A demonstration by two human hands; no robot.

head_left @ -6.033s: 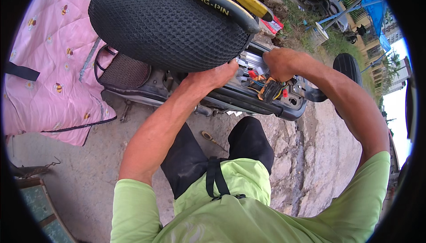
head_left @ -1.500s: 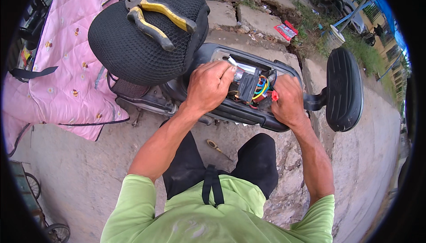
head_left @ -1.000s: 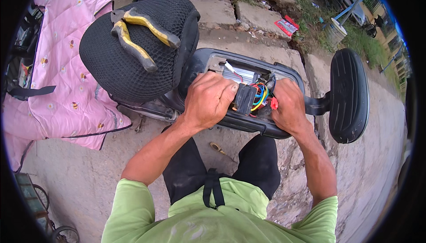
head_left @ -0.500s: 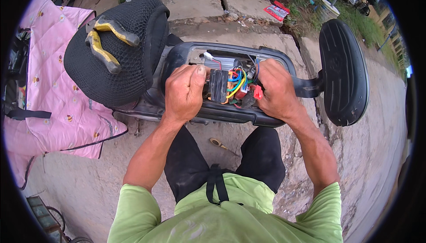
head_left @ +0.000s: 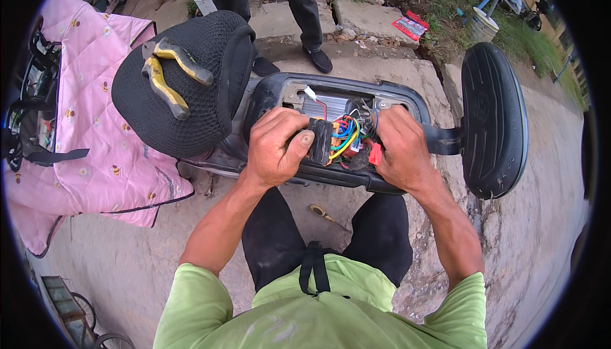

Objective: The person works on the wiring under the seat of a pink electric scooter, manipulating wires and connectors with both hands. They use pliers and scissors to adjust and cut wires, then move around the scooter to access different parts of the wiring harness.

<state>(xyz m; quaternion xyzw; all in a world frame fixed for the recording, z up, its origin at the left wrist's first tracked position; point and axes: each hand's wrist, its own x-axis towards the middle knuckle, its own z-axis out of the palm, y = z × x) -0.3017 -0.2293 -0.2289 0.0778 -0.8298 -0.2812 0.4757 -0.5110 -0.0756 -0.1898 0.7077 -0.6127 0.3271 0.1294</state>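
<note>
An open compartment (head_left: 407, 92) in a black scooter body lies before me. Inside are a silver finned unit (head_left: 337, 103), a black block (head_left: 320, 142) and a tangle of coloured wires (head_left: 349, 134). My left hand (head_left: 275, 147) is closed beside the block, its thumb against the block's left side; its fingertips are hidden. My right hand (head_left: 405, 151) is closed at the compartment's right end. A dark wire runs up to its fingers, but what they grip is hidden. Next to that hand sits a red connector (head_left: 375, 153). A white connector (head_left: 310, 93) stands up on a red wire.
Yellow-handled pliers (head_left: 172, 78) lie on the black mesh seat (head_left: 184, 123). A padded black backrest (head_left: 493, 123) rises at right. The pink quilted cover (head_left: 89, 145) hangs at left. A screwdriver (head_left: 321, 213) lies between my legs. Another person's legs (head_left: 296, 5) stand beyond the scooter.
My left hand has come lower and closer to the black block. The other person's legs and a hand have come into view at the top. My view has shifted slightly.
</note>
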